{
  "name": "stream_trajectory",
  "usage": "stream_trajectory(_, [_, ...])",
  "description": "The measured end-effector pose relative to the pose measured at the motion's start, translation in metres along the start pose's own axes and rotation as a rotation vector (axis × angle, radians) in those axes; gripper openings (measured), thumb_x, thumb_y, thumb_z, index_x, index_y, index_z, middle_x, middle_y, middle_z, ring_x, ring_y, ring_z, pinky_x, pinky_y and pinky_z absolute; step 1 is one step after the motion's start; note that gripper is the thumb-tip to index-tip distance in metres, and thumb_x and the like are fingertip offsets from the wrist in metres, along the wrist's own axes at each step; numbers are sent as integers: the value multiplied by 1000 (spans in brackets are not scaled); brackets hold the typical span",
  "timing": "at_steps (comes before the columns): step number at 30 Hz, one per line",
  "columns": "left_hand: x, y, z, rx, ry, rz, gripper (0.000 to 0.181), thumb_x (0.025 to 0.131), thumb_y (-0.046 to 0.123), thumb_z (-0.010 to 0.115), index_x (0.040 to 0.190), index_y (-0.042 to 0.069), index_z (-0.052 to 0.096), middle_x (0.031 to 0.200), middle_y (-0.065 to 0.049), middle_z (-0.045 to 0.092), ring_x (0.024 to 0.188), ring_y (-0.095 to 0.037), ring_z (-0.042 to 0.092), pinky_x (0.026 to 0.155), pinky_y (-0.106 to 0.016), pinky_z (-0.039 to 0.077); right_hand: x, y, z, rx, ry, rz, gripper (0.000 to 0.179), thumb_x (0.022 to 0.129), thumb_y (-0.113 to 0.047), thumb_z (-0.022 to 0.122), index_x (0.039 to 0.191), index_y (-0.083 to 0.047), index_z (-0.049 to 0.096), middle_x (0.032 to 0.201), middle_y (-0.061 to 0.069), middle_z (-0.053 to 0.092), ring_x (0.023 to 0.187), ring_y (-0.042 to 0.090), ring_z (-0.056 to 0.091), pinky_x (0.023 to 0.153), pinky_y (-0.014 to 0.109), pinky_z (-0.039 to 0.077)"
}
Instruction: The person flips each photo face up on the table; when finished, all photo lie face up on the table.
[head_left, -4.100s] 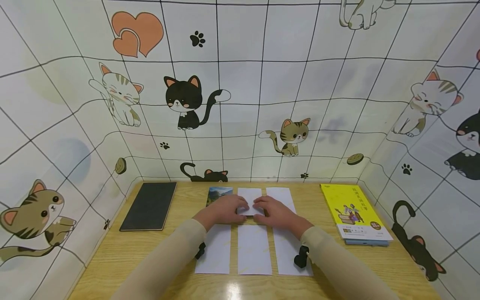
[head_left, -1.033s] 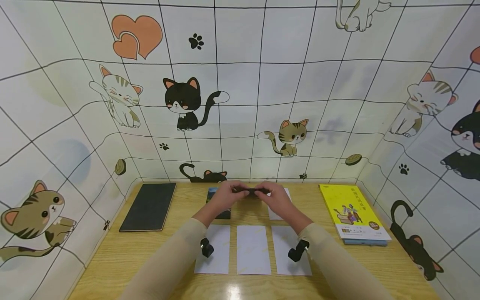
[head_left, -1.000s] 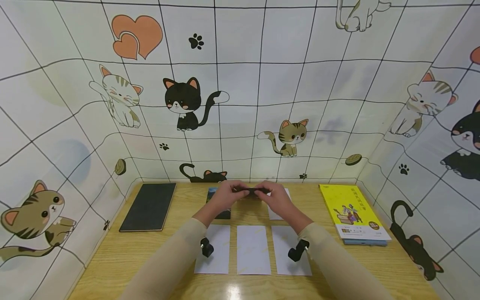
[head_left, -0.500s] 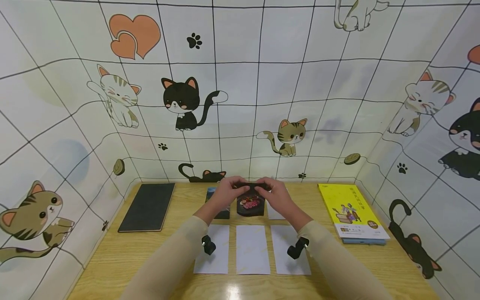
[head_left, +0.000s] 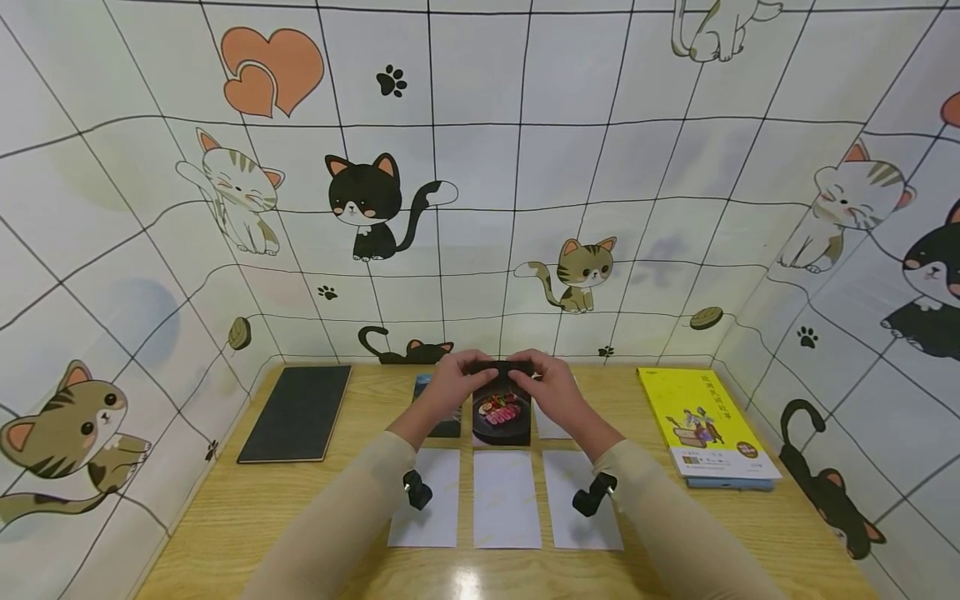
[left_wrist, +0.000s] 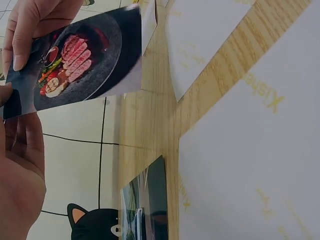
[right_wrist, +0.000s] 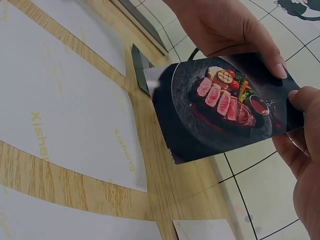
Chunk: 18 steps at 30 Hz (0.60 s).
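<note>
My left hand [head_left: 455,385] and right hand [head_left: 553,387] together pinch the far edge of a photo print [head_left: 501,421], thumbs on its picture side. The picture shows sliced steak with vegetables on a dark round plate. In both wrist views the print [right_wrist: 200,112] is tilted up, with its near end close over the table. A landscape photo [head_left: 447,425] lies picture up to the left, partly behind my left hand. To the right, a white-backed print [head_left: 551,427] lies partly behind my right hand.
In the front row lie three white-backed prints, left [head_left: 442,521], middle [head_left: 507,500] and right [head_left: 573,529]. A black notebook [head_left: 296,414] is at the table's left, a yellow book [head_left: 705,417] on a blue one at the right. A cat-patterned wall covering [head_left: 480,167] surrounds the table.
The middle back print lay white side up; both hands lifted it and turned it over. Its steak picture now faces up, and its near end has come down toward the table.
</note>
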<state>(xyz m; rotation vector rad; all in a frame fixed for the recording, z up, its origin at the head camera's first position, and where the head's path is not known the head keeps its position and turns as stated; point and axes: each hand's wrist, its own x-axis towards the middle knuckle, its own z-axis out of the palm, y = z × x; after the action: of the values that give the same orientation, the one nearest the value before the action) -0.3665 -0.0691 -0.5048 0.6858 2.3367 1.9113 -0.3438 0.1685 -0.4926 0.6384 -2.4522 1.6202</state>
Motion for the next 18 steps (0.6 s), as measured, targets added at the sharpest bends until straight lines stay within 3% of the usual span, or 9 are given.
stream_trajectory(8, [-5, -6, -2, -71, 32, -71, 20, 107, 18, 77, 123, 7, 75, 110, -6, 79, 89, -16, 67, 75, -33, 58, 4, 5, -1, 104, 26, 27, 25, 108, -15, 75, 133, -10, 74, 110, 15, 80, 86, 24, 75, 65, 29, 62])
stream_trajectory(11, [-9, -7, -3, -76, 37, -79, 18, 107, 16, 77, 121, 5, 74, 107, -5, 79, 93, -15, 71, 76, -31, 62, 6, 6, -2, 100, 41, 24, 25, 108, -15, 76, 132, -10, 74, 112, 16, 81, 92, 24, 77, 67, 30, 63])
stream_trajectory(18, [-18, -10, -4, -113, 34, -104, 20, 107, 7, 74, 127, 3, 72, 106, -6, 77, 96, -17, 75, 85, -55, 66, 7, 5, -6, 88, 74, 57, 26, 108, -15, 75, 133, -9, 74, 112, 18, 80, 90, 27, 76, 61, 32, 60])
